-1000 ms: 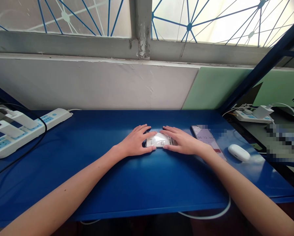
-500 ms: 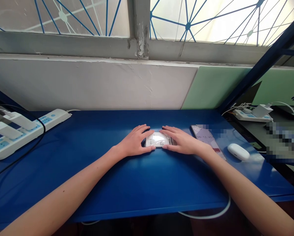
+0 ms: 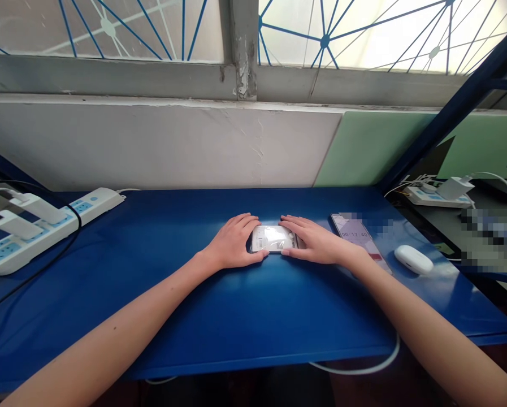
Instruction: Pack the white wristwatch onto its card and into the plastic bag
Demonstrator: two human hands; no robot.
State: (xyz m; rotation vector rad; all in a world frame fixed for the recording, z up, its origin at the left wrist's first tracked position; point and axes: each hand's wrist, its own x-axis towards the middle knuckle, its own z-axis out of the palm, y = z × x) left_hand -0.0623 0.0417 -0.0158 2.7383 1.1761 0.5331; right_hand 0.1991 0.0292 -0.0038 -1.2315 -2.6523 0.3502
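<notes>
A small flat packet (image 3: 272, 238), shiny and clear with white on it, lies on the blue table (image 3: 253, 316) between my hands. My left hand (image 3: 237, 242) grips its left end, thumb along the near edge and fingers at the far edge. The right end is held by my right hand (image 3: 307, 239) in the same way, with the thumb near and the fingers over the top. My palms hide both ends of the packet.
A phone (image 3: 356, 230) showing a timer lies right of my right hand, partly under the forearm. Farther right sits a white earbud case (image 3: 413, 259). A white power strip (image 3: 92, 204) with chargers and a black cable (image 3: 76, 230) is at the left.
The view has shifted slightly. My left fingers have drawn back a little from the packet's top, showing more of its upper left. Both hands remain at its ends.
</notes>
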